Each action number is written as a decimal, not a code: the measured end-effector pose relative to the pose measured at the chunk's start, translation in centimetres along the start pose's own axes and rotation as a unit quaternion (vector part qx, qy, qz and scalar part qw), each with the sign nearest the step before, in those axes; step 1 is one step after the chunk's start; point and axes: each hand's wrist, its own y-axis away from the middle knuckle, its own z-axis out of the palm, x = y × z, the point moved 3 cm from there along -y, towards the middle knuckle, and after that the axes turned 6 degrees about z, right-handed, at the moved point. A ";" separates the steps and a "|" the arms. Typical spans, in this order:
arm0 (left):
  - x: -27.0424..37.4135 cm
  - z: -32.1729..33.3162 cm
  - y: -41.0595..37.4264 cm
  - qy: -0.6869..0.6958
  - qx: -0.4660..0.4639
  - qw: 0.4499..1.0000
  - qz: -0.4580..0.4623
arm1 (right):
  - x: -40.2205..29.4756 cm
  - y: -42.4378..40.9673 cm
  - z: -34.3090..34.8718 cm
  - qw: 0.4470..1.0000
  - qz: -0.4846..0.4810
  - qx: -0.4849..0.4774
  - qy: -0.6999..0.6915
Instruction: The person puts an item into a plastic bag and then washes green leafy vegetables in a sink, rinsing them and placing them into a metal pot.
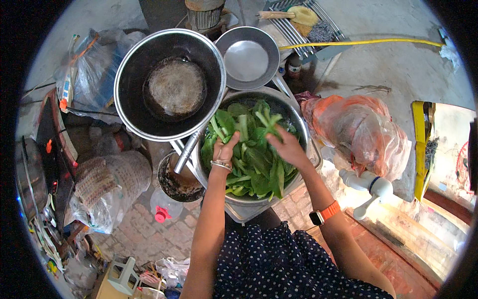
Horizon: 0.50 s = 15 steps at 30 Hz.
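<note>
Leafy greens [257, 164] with pale green stems fill a wide metal basin [307, 130] in front of me. At the basin's left side, my left hand [225, 146] grips some stalks, with leaves rising past its fingers. My right hand [287, 145] holds a small bunch of pale stems [269, 120] over the right part of the basin. Its fingers are closed around the bunch. The leaves hide the bottom of the basin and some of my fingertips.
A large dark pot [129, 86] stands at the basin's upper left, its handle [188, 151] reaching towards me. Behind the basin is a smaller pan [246, 61]. A sooty pot [179, 179] sits lower left. Plastic bags [366, 134] and a white tap [368, 185] lie right.
</note>
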 end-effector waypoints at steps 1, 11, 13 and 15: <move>-0.5 -0.1 -0.5 0.042 -0.062 0.996 0.041 | -1.1 0.0 0.7 0.999 -0.015 -0.030 0.024; 1.1 -1.4 5.9 -0.322 0.133 0.853 0.389 | -3.1 0.2 3.8 0.984 -0.071 0.116 0.111; 0.7 0.2 5.8 -0.389 0.079 0.834 0.384 | -1.8 -1.1 6.8 0.959 -0.054 0.112 0.254; -0.4 0.4 2.9 -0.389 0.073 0.848 0.352 | -0.3 -2.0 7.1 0.972 -0.063 0.146 0.172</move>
